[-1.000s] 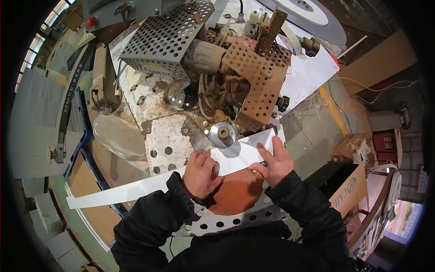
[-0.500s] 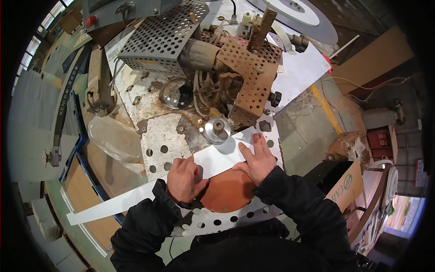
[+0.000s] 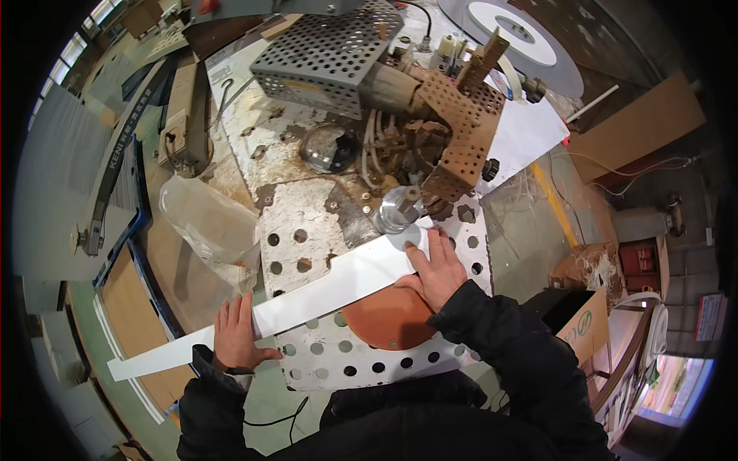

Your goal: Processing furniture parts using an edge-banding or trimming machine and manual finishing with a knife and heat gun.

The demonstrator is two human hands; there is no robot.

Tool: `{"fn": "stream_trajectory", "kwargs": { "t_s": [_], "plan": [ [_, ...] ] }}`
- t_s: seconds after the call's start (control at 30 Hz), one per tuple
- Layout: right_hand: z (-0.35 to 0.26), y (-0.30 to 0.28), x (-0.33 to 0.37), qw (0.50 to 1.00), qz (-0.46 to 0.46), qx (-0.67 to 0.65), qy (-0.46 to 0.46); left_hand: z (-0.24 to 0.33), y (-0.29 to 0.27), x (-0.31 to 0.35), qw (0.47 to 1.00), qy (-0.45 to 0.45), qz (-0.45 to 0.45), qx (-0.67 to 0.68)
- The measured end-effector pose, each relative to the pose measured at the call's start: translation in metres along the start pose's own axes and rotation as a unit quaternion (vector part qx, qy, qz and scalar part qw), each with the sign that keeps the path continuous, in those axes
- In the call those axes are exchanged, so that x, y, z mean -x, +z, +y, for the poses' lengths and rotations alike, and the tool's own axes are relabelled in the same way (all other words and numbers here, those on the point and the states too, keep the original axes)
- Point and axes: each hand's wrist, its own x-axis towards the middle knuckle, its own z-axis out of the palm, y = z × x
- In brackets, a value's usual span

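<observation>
A long white strip [image 3: 330,290], cut with a step along its far edge, runs slantwise from the lower left to a metal roller [image 3: 399,210] at the machine. My right hand [image 3: 438,269] rests on the strip's right end beside the roller, fingers stretched out and thumb at the near edge. Farther down the strip, my left hand [image 3: 237,336] lies across it with fingers extended and thumb spread. An orange-brown round disc [image 3: 389,323] sits beneath the strip's near edge, on a white plate with holes [image 3: 315,375].
Beyond the roller stands a rusty machine with a perforated guard [image 3: 327,58] and a perforated bracket [image 3: 461,138]. A clear plastic bag [image 3: 207,223] lies left of the plate. A large white reel [image 3: 503,23] is at the far right; a cardboard box [image 3: 588,326] stands at the right.
My left hand has slid left and nearer along the strip, baring its middle part. My right hand stays by the roller. The whole view has shifted slightly, moving the machine rightward in the picture.
</observation>
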Motion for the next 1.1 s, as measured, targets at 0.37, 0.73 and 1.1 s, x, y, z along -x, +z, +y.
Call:
{"fn": "stream_trajectory", "kwargs": {
  "t_s": [0.37, 0.73, 1.1],
  "plan": [
    [-0.041, 0.002, 0.007, 0.997, -0.032, -0.002, -0.065, -0.052, 0.050, 0.072, 0.993, -0.076, 0.080, 0.036],
    [-0.047, -0.052, 0.088, 0.829, -0.055, -0.551, 0.075, 0.024, 0.119, 0.284, 0.971, -0.168, 0.066, 0.158],
    [-0.154, -0.166, 0.181, 0.455, -0.247, -0.854, -0.059, 0.248, 0.244, 0.418, 0.850, -0.256, 0.136, 0.439]
  ]
}}
